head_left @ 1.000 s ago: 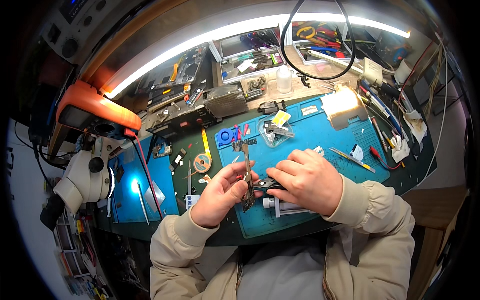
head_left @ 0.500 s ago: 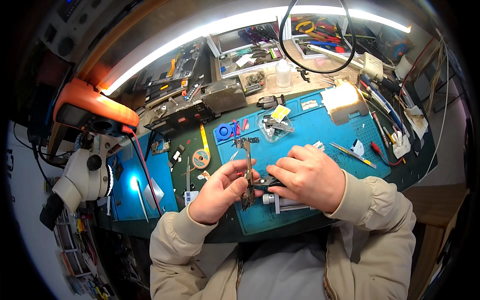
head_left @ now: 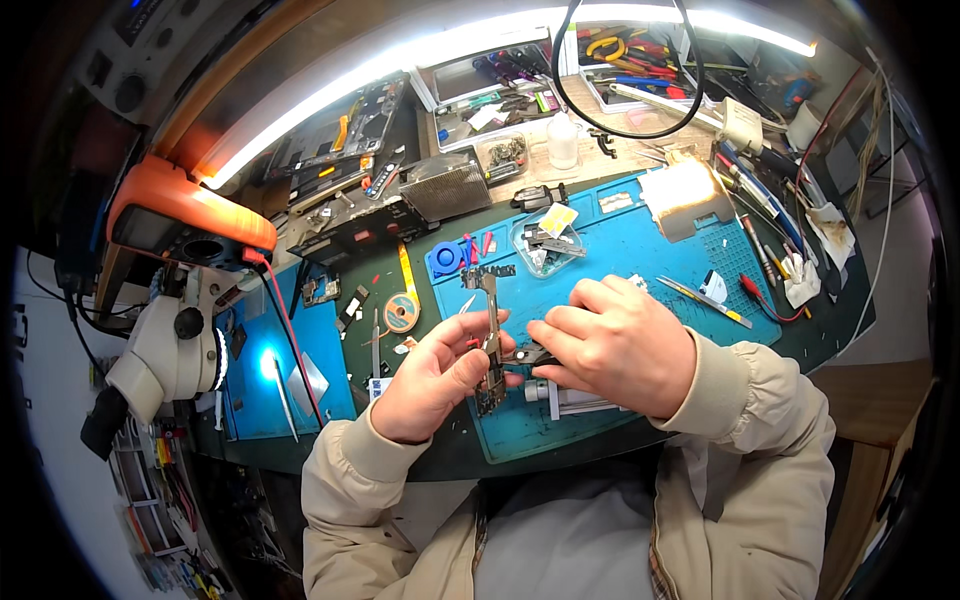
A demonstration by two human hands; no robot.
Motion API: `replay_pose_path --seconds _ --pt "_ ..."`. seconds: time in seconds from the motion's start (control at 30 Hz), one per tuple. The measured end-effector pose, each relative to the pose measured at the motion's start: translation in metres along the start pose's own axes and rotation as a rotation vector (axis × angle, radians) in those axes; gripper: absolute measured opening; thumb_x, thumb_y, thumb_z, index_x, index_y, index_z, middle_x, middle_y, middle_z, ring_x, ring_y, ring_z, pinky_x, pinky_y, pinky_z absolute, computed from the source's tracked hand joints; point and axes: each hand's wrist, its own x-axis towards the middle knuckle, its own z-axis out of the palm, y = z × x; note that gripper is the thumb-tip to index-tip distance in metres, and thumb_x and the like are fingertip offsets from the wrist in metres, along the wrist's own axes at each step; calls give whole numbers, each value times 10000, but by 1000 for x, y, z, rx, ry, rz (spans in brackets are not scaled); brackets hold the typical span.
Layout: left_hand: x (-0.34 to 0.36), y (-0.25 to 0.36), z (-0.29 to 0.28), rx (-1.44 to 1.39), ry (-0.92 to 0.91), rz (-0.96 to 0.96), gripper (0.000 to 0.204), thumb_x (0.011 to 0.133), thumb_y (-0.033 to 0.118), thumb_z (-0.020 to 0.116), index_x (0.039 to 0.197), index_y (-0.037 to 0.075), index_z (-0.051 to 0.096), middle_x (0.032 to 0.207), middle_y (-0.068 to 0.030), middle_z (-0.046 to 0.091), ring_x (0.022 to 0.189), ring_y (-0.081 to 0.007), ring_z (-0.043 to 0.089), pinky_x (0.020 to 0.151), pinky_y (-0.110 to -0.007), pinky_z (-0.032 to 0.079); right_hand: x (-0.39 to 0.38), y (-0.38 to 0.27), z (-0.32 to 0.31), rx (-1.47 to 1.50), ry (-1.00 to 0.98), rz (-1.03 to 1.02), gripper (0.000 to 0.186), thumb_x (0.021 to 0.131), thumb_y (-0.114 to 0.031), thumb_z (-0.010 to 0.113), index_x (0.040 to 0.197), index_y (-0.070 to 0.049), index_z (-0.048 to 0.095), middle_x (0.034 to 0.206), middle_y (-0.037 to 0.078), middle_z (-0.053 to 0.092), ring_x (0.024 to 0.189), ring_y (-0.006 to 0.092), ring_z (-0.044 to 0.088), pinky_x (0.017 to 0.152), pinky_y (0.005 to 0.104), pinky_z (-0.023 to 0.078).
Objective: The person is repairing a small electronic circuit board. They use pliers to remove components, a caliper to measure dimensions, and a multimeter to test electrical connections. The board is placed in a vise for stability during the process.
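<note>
A long, narrow phone circuit board (head_left: 491,318) is held upright over the mat. My left hand (head_left: 428,372) is closed on its lower part, thumb in front and fingers behind. In my right hand (head_left: 632,345) is a small dark pair of pliers (head_left: 534,356), gripped low by curled fingers. The pliers' jaws point left and meet the board's right edge near my left fingertips; I cannot tell whether they pinch it. Under my right hand lies a silver clamp fixture (head_left: 575,402), partly hidden. Beyond the hands sits a clear plastic box (head_left: 547,245) of small parts.
Blue repair mats (head_left: 630,262) cover much of the bench. At left stand an orange multimeter (head_left: 190,215) and a white microscope arm (head_left: 165,350). A tape reel (head_left: 402,312), tweezers (head_left: 705,300) and a bright metal plate (head_left: 685,200) surround the hands. A black cable loop (head_left: 560,70) hangs above.
Both hands hold nearly the same place, the board and pliers having shifted only slightly. The whole view has moved up a little.
</note>
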Motion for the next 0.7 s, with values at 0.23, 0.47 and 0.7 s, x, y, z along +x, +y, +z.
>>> replay_pose_path --seconds 0.23,0.47,0.7 --pt "-1 1 -1 -10 -10 -1 616 1034 297 663 1517 18 402 1361 -123 569 1246 -239 598 1073 -449 524 2 -3 -6 -24 -81 12 439 773 -343 806 1107 -70 727 914 -21 650 884 175 597 754 330 481" --pt "-2 3 1 13 -7 -20 621 1030 308 669 1515 19 410 1360 -115 573 1220 -245 617 1066 -443 529 1 -3 -7 -34 -64 -15 441 775 -361 790 1095 -64 731 907 -25 644 865 169 584 745 321 475" --pt "-1 4 4 42 26 -44 807 925 441 765 1510 9 417 1333 -112 606 1243 -232 623 1060 -489 548 0 -2 -5 -103 -76 -45 441 778 -365 791 1094 -65 726 896 -25 634 862 168 583 747 321 475"
